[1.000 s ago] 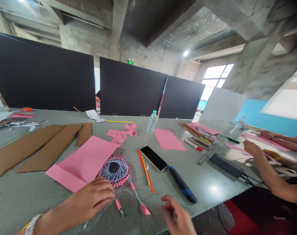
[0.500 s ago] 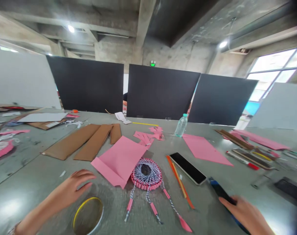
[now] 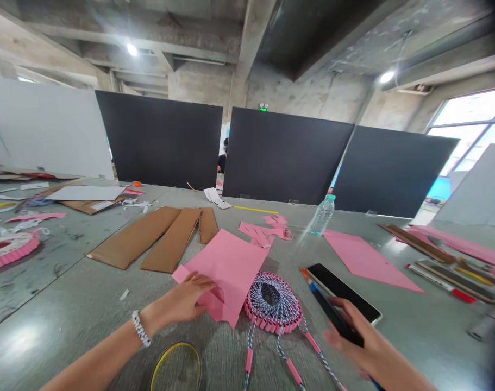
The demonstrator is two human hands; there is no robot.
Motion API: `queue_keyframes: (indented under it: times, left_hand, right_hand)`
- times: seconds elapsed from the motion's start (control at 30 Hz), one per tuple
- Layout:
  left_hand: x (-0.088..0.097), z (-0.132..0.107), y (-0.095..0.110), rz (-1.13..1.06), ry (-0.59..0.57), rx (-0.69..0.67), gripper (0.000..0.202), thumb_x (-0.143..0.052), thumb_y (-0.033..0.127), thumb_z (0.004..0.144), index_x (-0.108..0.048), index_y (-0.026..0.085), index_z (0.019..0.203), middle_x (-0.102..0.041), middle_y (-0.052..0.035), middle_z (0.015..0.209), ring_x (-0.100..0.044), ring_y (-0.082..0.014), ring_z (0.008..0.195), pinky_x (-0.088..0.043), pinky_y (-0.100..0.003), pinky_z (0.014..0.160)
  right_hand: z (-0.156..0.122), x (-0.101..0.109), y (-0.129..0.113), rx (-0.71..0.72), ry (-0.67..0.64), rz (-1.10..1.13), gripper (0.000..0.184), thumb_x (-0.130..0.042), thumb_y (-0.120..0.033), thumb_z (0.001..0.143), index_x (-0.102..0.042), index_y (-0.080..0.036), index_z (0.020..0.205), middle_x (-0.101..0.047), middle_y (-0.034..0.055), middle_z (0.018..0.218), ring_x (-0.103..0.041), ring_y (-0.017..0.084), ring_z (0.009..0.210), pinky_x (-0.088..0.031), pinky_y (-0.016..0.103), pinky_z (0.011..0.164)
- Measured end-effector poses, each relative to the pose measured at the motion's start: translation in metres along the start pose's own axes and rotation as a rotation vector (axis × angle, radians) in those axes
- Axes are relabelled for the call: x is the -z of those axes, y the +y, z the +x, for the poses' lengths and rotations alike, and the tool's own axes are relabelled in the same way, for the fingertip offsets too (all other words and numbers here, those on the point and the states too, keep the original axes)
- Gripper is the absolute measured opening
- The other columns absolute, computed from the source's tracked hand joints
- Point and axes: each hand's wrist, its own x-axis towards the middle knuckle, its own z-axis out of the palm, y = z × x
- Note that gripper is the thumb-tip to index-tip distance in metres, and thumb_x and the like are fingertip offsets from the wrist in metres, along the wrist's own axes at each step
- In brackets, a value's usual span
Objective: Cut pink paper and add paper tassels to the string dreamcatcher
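Head view: left hand (image 3: 190, 298) over lower left of pink sheet (image 3: 237, 258), fingers on the paper, thumb apart, can't tell if it pinches. Right hand (image 3: 365, 339) curled round black-blue tool (image 3: 336, 315), fingers partly blurred, tool pointing up-left beside phone (image 3: 355, 296). Sheet flat-ish on bench (image 3: 120, 336), creased near left fingers, right edge touching woven ring (image 3: 290, 304); cords trail from ring toward the person
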Motion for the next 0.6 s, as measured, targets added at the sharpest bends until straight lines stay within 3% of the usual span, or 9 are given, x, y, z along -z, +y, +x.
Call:
queue_keyframes:
  times: [0.1, 0.2, 0.33, 0.4, 0.47, 0.53, 0.6]
  left_hand:
    - [0.004, -0.005, -0.005, -0.100, -0.002, -0.042, 0.039, -0.053, 0.013, 0.079, -0.053, 0.028, 0.115, -0.056, -0.0013, 0.118, -0.047, -0.0212, 0.111, -0.030, -0.036, 0.099]
    - [0.006, -0.012, -0.013, -0.199, -0.002, -0.065, 0.034, -0.044, 0.010, 0.084, -0.059, 0.027, 0.109, -0.059, -0.0004, 0.114, -0.050, -0.0172, 0.108, -0.034, -0.029, 0.097]
    - [0.000, -0.012, -0.025, -0.237, 0.047, -0.019, 0.039, -0.044, 0.006, 0.081, -0.056, 0.024, 0.113, -0.059, -0.0018, 0.115, -0.051, -0.0165, 0.106, -0.037, -0.028, 0.094]
    - [-0.005, -0.010, -0.030, -0.248, 0.073, -0.006, 0.038, -0.047, 0.006, 0.079, -0.057, 0.022, 0.112, -0.059, -0.0031, 0.114, -0.051, -0.0173, 0.106, -0.037, -0.029, 0.094]
    - [-0.008, -0.008, -0.034, -0.260, 0.077, -0.018, 0.029, -0.051, 0.008, 0.078, -0.063, 0.021, 0.101, -0.061, -0.0035, 0.110, -0.051, -0.0179, 0.107, -0.036, -0.030, 0.095]
    - [-0.009, -0.007, -0.036, -0.273, 0.073, -0.042, 0.021, -0.053, 0.010, 0.079, -0.067, 0.021, 0.090, -0.063, -0.0038, 0.108, -0.050, -0.0178, 0.109, -0.034, -0.030, 0.096]
    - [-0.010, -0.007, -0.037, -0.285, 0.069, -0.064, 0.019, -0.052, 0.012, 0.080, -0.067, 0.020, 0.086, -0.063, -0.0045, 0.108, -0.050, -0.0175, 0.110, -0.034, -0.031, 0.097]
  right_hand:
    - [0.001, -0.017, -0.041, 0.154, -0.265, 0.109, 0.048, -0.049, -0.046, 0.074, -0.051, -0.016, 0.112, -0.060, 0.0096, 0.109, -0.056, 0.023, 0.099, -0.045, 0.033, 0.085]
    - [0.008, -0.029, -0.070, 0.293, -0.396, 0.004, 0.035, -0.044, -0.027, 0.078, -0.058, -0.021, 0.109, -0.062, 0.0058, 0.107, -0.055, 0.021, 0.100, -0.043, 0.030, 0.085]
    - [0.027, -0.047, -0.099, 0.486, -0.488, -0.185, 0.054, -0.040, -0.011, 0.072, -0.050, -0.036, 0.118, -0.061, -0.0036, 0.112, -0.056, 0.016, 0.100, -0.041, 0.028, 0.084]
    - [0.038, -0.058, -0.111, 0.559, -0.505, -0.336, 0.051, -0.041, -0.010, 0.069, -0.056, -0.034, 0.112, -0.065, -0.0023, 0.104, -0.059, 0.017, 0.093, -0.042, 0.026, 0.077]
    - [0.050, -0.070, -0.119, 0.634, -0.490, -0.501, 0.038, -0.044, -0.013, 0.069, -0.063, -0.026, 0.100, -0.068, 0.0015, 0.093, -0.061, 0.018, 0.083, -0.041, 0.024, 0.067]
    - [0.061, -0.081, -0.126, 0.708, -0.472, -0.619, 0.025, -0.048, -0.024, 0.073, -0.066, -0.022, 0.091, -0.069, 0.0036, 0.087, -0.062, 0.018, 0.076, -0.039, 0.024, 0.060]
    - [0.070, -0.089, -0.131, 0.766, -0.481, -0.678, 0.024, -0.051, -0.035, 0.075, -0.067, -0.022, 0.088, -0.069, 0.0038, 0.085, -0.062, 0.020, 0.075, -0.038, 0.024, 0.058]
